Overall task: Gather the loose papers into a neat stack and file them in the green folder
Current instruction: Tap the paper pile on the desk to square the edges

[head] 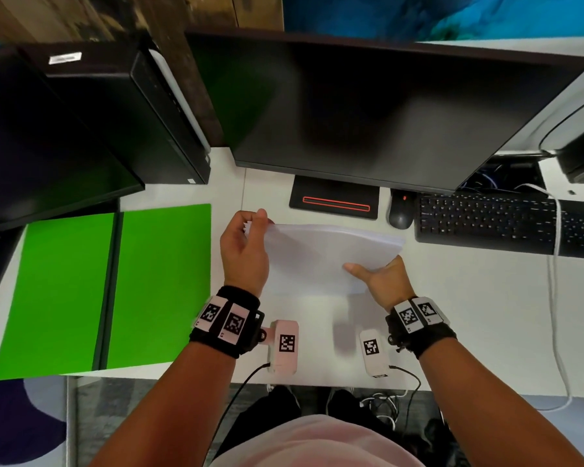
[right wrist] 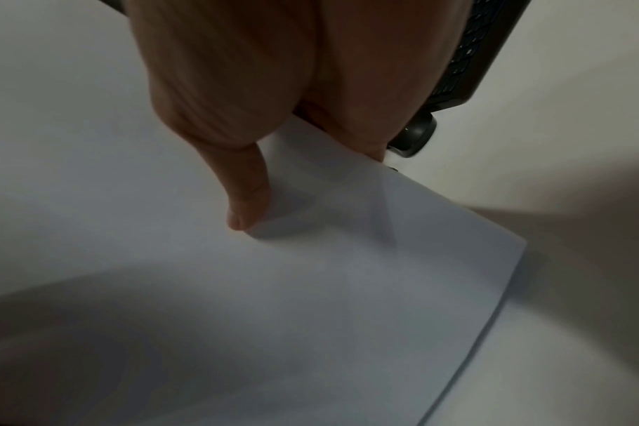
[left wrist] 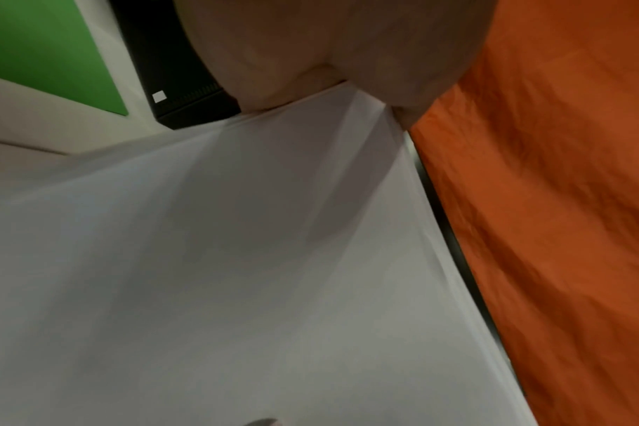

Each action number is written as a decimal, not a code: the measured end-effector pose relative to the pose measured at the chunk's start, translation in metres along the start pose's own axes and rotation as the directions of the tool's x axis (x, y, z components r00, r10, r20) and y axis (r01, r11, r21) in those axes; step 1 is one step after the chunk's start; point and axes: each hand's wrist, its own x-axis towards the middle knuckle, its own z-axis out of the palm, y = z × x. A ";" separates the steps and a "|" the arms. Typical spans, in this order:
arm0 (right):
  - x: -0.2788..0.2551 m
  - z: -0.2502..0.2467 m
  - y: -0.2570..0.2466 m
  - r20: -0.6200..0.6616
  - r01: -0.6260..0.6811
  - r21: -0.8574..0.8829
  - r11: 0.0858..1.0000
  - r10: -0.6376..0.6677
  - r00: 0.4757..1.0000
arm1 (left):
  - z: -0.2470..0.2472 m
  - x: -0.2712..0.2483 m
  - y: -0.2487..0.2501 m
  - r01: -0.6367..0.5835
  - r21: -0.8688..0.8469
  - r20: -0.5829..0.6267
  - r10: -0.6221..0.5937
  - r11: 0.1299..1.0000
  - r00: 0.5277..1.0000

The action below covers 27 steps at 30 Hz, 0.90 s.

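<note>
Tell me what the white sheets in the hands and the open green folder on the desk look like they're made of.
The white sheets look like plain matte office paper: thin layered edges show, and the stack bows between the left hand and right hand. The open green folder looks like stiff card or thin plastic, lying flat with an even, barely glossy colour and a dark centre spine; which one is unclear.

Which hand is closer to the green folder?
The left. The left hand grips the paper stack's left edge, just right of the open green folder. The right hand holds the stack's far side, farther away.
</note>
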 end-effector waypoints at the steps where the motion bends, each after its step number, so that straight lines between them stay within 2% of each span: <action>1: 0.000 -0.001 0.001 0.000 0.004 -0.004 1.000 -0.004 1.000 | 0.001 -0.001 0.002 -0.009 -0.007 0.004 0.009 1.000 1.000; 6: 0.001 -0.002 0.008 -0.017 -0.018 -0.033 0.999 0.017 1.000 | -0.001 -0.006 -0.005 0.026 -0.071 0.052 -0.022 0.997 0.998; 10: 0.003 -0.003 0.010 -0.024 -0.021 -0.031 0.999 0.020 1.000 | -0.009 -0.012 -0.009 0.063 -0.038 0.178 -0.055 0.997 0.982; 13: 0.001 -0.002 0.004 -0.021 0.003 -0.015 1.000 -0.003 1.000 | -0.017 -0.014 -0.016 0.040 0.160 0.260 -0.081 0.986 0.962; 15: 0.001 -0.003 0.003 -0.031 0.029 0.003 1.000 -0.029 0.999 | -0.018 -0.012 -0.018 -0.039 0.279 0.258 -0.036 0.959 0.965; 17: 0.002 -0.003 0.005 -0.028 0.034 -0.004 0.999 -0.034 0.999 | -0.019 -0.010 -0.023 -0.061 0.302 0.252 -0.018 0.951 0.968; 22: 0.000 0.000 0.020 -0.030 -0.068 -0.038 0.997 0.066 0.997 | -0.019 -0.015 -0.044 0.001 0.399 0.263 -0.115 0.917 0.958; 27: 0.003 0.001 0.025 -0.046 -0.088 -0.038 0.995 0.086 0.995 | -0.021 -0.015 -0.064 0.099 0.476 0.247 -0.241 0.874 0.939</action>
